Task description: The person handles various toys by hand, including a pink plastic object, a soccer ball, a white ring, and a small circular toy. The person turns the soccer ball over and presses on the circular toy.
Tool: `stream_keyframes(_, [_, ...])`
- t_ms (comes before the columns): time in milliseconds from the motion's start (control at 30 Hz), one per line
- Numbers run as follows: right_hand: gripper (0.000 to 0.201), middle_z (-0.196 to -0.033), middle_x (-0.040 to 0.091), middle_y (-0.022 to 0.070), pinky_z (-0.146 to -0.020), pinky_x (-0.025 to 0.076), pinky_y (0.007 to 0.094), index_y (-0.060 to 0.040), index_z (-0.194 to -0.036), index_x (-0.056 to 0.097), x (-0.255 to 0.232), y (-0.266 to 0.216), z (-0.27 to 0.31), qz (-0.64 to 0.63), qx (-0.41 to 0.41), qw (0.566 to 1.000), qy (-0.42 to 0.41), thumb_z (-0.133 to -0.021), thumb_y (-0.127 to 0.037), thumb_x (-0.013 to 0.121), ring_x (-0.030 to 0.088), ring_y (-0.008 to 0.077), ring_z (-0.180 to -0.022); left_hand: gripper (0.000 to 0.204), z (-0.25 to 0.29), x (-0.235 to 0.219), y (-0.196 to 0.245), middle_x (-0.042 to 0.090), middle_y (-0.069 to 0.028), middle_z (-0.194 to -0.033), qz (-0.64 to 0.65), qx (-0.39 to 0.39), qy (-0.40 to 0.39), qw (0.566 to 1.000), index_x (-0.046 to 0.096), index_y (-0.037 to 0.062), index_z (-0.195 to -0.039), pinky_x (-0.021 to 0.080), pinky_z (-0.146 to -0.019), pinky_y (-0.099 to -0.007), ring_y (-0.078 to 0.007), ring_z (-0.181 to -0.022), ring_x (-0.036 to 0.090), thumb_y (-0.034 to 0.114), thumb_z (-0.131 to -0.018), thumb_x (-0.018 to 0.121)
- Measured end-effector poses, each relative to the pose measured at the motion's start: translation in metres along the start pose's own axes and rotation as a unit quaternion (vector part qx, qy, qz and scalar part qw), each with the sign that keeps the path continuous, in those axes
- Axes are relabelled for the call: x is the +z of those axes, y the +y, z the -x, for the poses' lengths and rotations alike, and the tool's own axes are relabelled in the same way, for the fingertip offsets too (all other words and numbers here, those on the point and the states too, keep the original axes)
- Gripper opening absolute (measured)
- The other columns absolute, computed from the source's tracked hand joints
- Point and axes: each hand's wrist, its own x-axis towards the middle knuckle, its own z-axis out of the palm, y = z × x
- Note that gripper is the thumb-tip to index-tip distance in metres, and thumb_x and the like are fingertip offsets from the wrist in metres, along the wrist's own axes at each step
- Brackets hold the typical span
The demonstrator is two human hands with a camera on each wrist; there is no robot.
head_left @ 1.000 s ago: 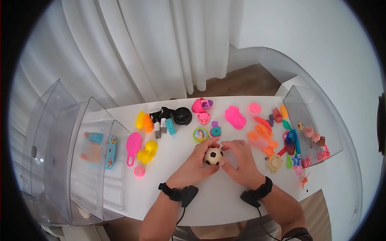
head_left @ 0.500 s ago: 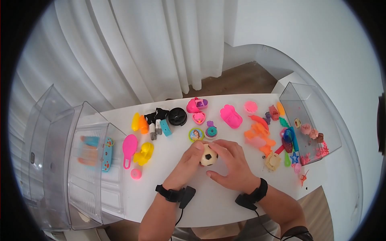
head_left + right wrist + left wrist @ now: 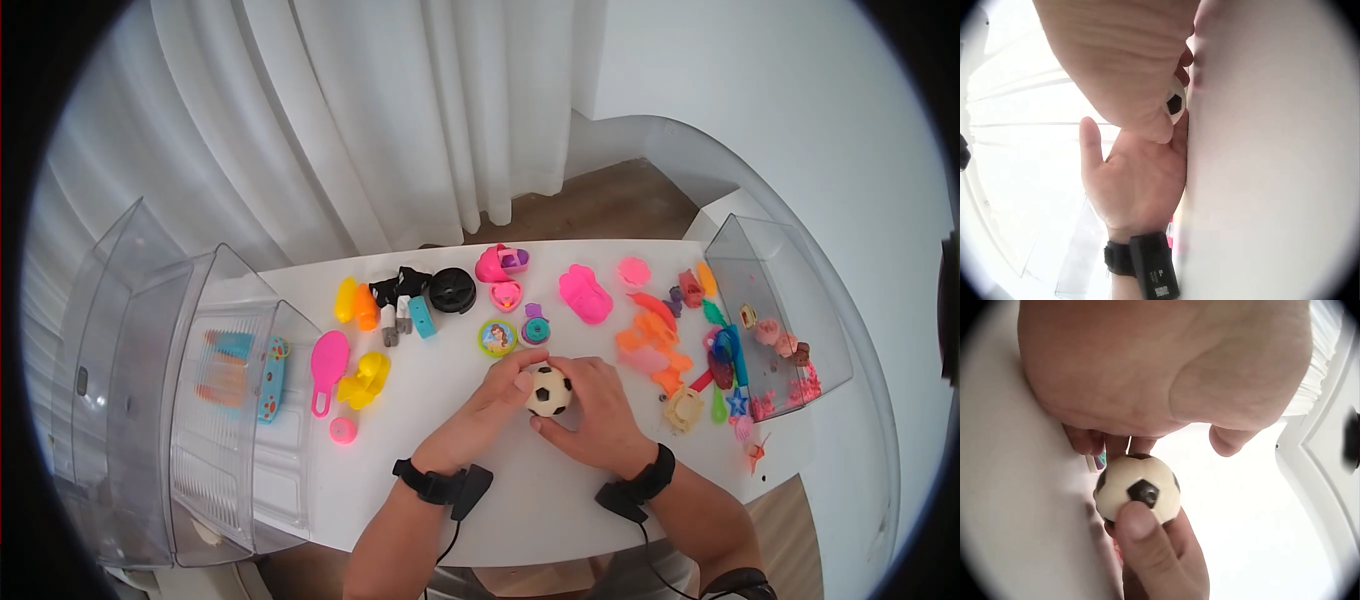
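A small cream-and-black toy soccer ball (image 3: pixel 549 391) is low over the white table, between the two hands. My right hand (image 3: pixel 600 418) grips it from the right; in the left wrist view its thumb (image 3: pixel 1141 528) presses the ball's near side. My left hand (image 3: pixel 485 405) is on the other side, fingers extended past the ball, fingertips right at its far side. The right wrist view shows the left palm (image 3: pixel 1138 181) spread, thumb standing apart from the ball. Just beyond the hands lie a round green-rimmed toy with a picture (image 3: pixel 497 338) and a teal round toy (image 3: pixel 536 331).
Clear plastic bins (image 3: pixel 215 400) stand at the left, a clear box (image 3: pixel 785 330) with small toys at the right. A pink hand mirror shape (image 3: pixel 330 365), yellow toy (image 3: pixel 366 380), black round piece (image 3: pixel 452 290), pink car shape (image 3: pixel 585 293) and orange pieces (image 3: pixel 650 340) lie about.
The ball went from the left hand's grip to the right hand's, shifting slightly right. The right fingers closed round it while the left thumb came off it. Other toys stayed put.
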Motion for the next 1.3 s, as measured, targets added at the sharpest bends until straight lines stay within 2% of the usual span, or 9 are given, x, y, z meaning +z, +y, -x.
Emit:
stream_keyframes(400, [0.075, -0.121, 0.065, 0.011, -0.104, 0.042, 0.046, -0.0066, -0.143, 0.055, -0.009, -0.009, -0.003, -0.023, -0.008, 0.999, 0.033, -0.078, -0.023, 0.088, 0.06, 0.0318, -0.115, 0.066, 0.001, -0.004, 0.002, 0.051, -0.0063, -0.152, 0.025, -0.002, -0.009, 1.0, 0.047, 0.0058, -0.155, 0.028, -0.125, -0.0374, -0.0208, -0.146, 0.042, 0.058, -0.113, 0.042])
stream_keyframes(533, [0.076, -0.124, 0.064, 0.0139, -0.102, 0.044, 0.0444, -0.0052, -0.143, 0.054, -0.002, 0.0, -0.001, 0.01, -0.029, 0.999, 0.01, -0.078, -0.023, 0.089, 0.058, 0.0328, -0.114, 0.066, 0.001, -0.004, 0.002, 0.051, -0.0063, -0.152, 0.024, -0.003, -0.009, 1.0, 0.048, 0.0062, -0.154, 0.028, -0.125, -0.0376, -0.021, -0.146, 0.042, 0.058, -0.113, 0.042])
stream_keyframes(600, [0.075, -0.124, 0.064, 0.0148, -0.102, 0.044, 0.0447, -0.0051, -0.143, 0.054, -0.004, -0.004, -0.001, -0.02, -0.014, 0.999, 0.037, -0.079, -0.022, 0.088, 0.058, 0.0329, -0.114, 0.065, 0.001, -0.005, 0.0, 0.051, -0.0068, -0.153, 0.016, 0.002, -0.004, 1.0, 0.049, 0.0065, -0.154, 0.028, -0.125, -0.0379, -0.0217, -0.146, 0.042, 0.057, -0.113, 0.042])
stream_keyframes(733, [0.072, -0.124, 0.064, 0.0146, -0.102, 0.044, 0.0447, -0.0051, -0.142, 0.055, -0.004, -0.003, -0.003, -0.034, -0.004, 0.999, 0.022, -0.08, -0.021, 0.087, 0.059, 0.0327, -0.114, 0.065, 0.003, -0.004, 0.005, 0.051, -0.0074, -0.154, 0.029, -0.007, -0.003, 1.0, 0.049, 0.0068, -0.154, 0.028, -0.126, -0.0382, -0.0225, -0.147, 0.042, 0.057, -0.113, 0.043])
stream_keyframes(833, [0.071, -0.123, 0.064, 0.0145, -0.101, 0.045, 0.0447, -0.005, -0.142, 0.055, -0.002, 0.003, -0.001, -0.002, -0.042, 0.999, 0.033, -0.08, -0.021, 0.087, 0.059, 0.0331, -0.114, 0.065, 0.002, -0.005, 0.005, 0.051, -0.0076, -0.154, 0.019, 0.002, -0.005, 1.0, 0.049, 0.0068, -0.154, 0.028, -0.126, -0.0384, -0.0231, -0.147, 0.041, 0.057, -0.113, 0.044])
stream_keyframes(933, [0.07, -0.124, 0.063, 0.0148, -0.102, 0.044, 0.0448, -0.005, -0.141, 0.055, -0.005, -0.001, -0.003, -0.029, -0.033, 0.998, 0.048, -0.08, -0.02, 0.087, 0.059, 0.034, -0.114, 0.066, 0.002, -0.005, 0.006, 0.051, -0.0077, -0.154, 0.031, 0.002, -0.009, 0.999, 0.049, 0.0068, -0.155, 0.028, -0.126, -0.0386, -0.0232, -0.148, 0.041, 0.057, -0.113, 0.044])
stream_keyframes(1000, [0.074, -0.123, 0.065, 0.012, -0.105, 0.041, 0.0465, -0.006, -0.141, 0.055, -0.001, 0.002, -0.002, -0.001, -0.031, 0.999, 0.019, -0.077, -0.024, 0.088, 0.06, 0.0335, -0.116, 0.067, 0.002, -0.004, 0.007, 0.051, -0.0074, -0.154, 0.049, -0.001, -0.012, 0.999, 0.048, 0.0066, -0.155, 0.027, -0.126, -0.0388, -0.0231, -0.147, 0.041, 0.058, -0.112, 0.046])
stream_keyframes(1233, [0.077, -0.128, 0.063, 0.0139, -0.106, 0.041, 0.0473, -0.0049, -0.144, 0.054, -0.004, -0.006, -0.001, -0.048, 0.02, 0.998, 0.029, -0.078, -0.023, 0.089, 0.056, 0.0359, -0.122, 0.07, 0.003, -0.005, 0.008, 0.052, -0.0068, -0.153, 0.032, -0.014, -0.012, 0.999, 0.049, 0.0065, -0.155, 0.026, -0.127, -0.0386, -0.0226, -0.147, 0.041, 0.061, -0.111, 0.046])
stream_keyframes(1300, [0.078, -0.128, 0.063, 0.0142, -0.106, 0.041, 0.0479, -0.0047, -0.145, 0.054, 0.002, 0.004, 0.0, 0.005, -0.019, 0.999, 0.027, -0.078, -0.024, 0.089, 0.055, 0.0358, -0.122, 0.072, 0.001, -0.005, 0.007, 0.052, -0.0071, -0.154, 0.04, -0.004, -0.009, 0.999, 0.05, 0.0065, -0.154, 0.026, -0.127, -0.0389, -0.0225, -0.147, 0.04, 0.063, -0.11, 0.046])
